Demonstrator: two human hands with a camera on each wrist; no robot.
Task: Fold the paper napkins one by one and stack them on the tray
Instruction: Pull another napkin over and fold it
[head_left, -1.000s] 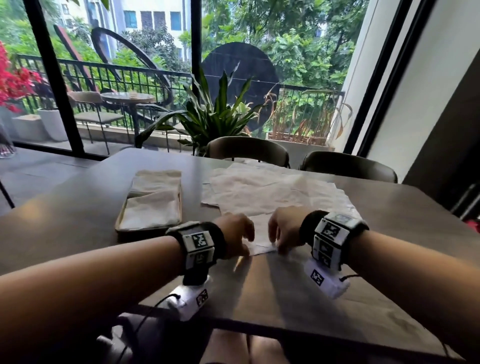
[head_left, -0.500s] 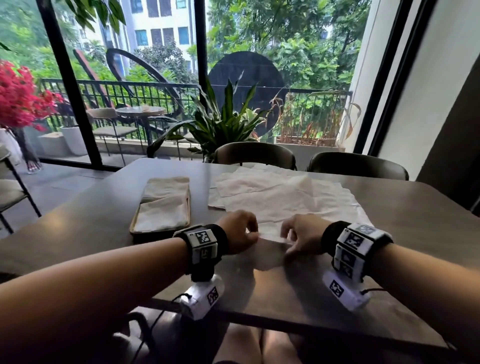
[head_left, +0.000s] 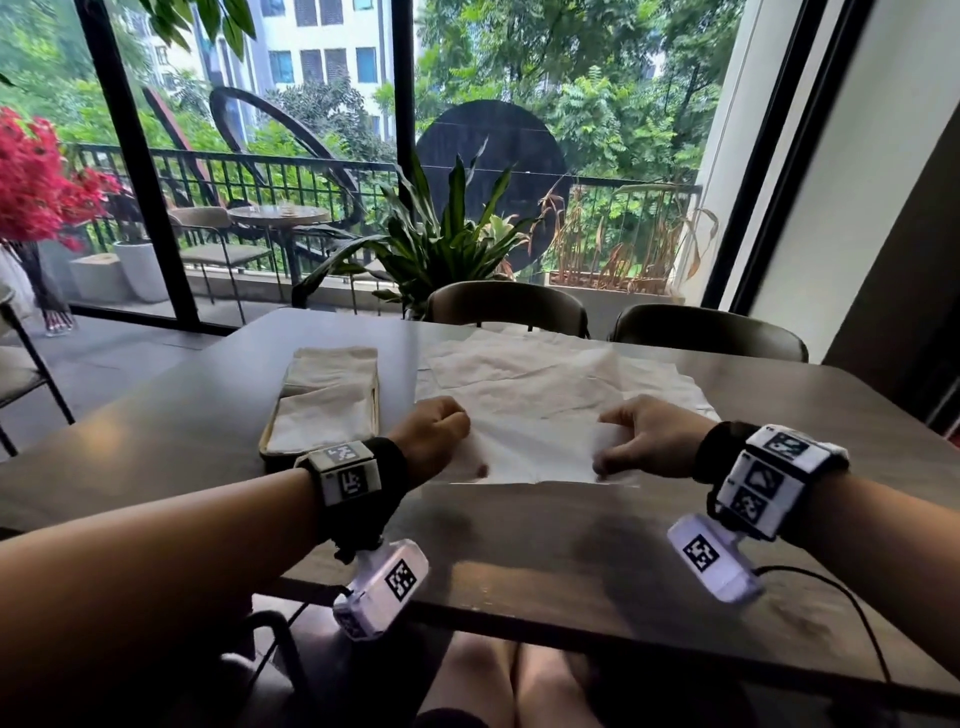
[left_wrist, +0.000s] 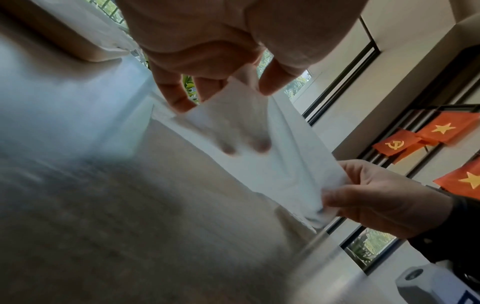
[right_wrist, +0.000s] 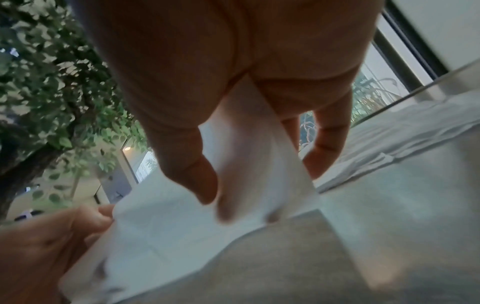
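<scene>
A thin white paper napkin (head_left: 535, 449) is stretched between my hands just above the dark table. My left hand (head_left: 441, 436) pinches its near left corner, fingers curled. My right hand (head_left: 631, 449) pinches the near right corner. The left wrist view shows the napkin (left_wrist: 249, 144) hanging from my left fingers (left_wrist: 179, 96) to my right hand (left_wrist: 374, 197). In the right wrist view the napkin (right_wrist: 244, 174) runs between thumb and fingers. Behind it lies a loose pile of unfolded napkins (head_left: 561, 374). Left of them a tan tray (head_left: 375, 410) holds folded napkins (head_left: 322, 395).
The dark table (head_left: 545, 545) reaches from my lap to two dark chairs (head_left: 509, 306) at its far edge. A potted plant (head_left: 447, 234) and glass wall stand beyond. Another chair (head_left: 26, 374) is at the far left.
My hands have moved apart and lifted, pulling the top napkin's near edge taut between them. The head view has tilted up a little.
</scene>
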